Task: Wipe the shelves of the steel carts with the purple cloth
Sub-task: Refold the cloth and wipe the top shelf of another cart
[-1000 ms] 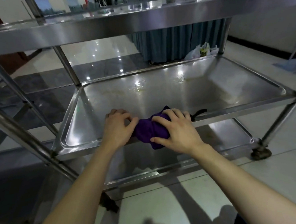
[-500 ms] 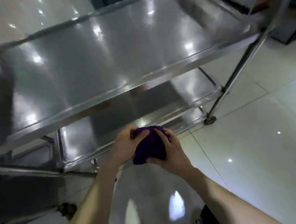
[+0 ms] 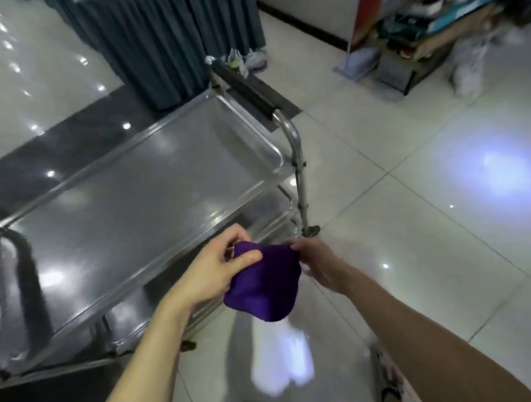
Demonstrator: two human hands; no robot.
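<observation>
The purple cloth (image 3: 264, 281) hangs in the air in front of the steel cart, off every shelf. My left hand (image 3: 215, 270) pinches its upper left corner between thumb and fingers. My right hand (image 3: 316, 264) grips its upper right edge. The steel cart's top shelf (image 3: 133, 190) stretches to the left and beyond my hands, shiny with light reflections. Below its front rim, parts of the lower shelves (image 3: 268, 213) show. The cart's handle (image 3: 251, 93) with a black grip stands at the far right end.
A blue-grey curtain (image 3: 161, 36) hangs behind the cart, with plastic bags (image 3: 243, 60) at its foot. Cluttered boxes and bags (image 3: 428, 35) fill the far right corner. White tiled floor (image 3: 430, 221) spreads to the right of the cart.
I have risen from the middle shelf to above the top shelf. The cloth has left the middle shelf's rim and now hangs spread between both hands, no longer bunched.
</observation>
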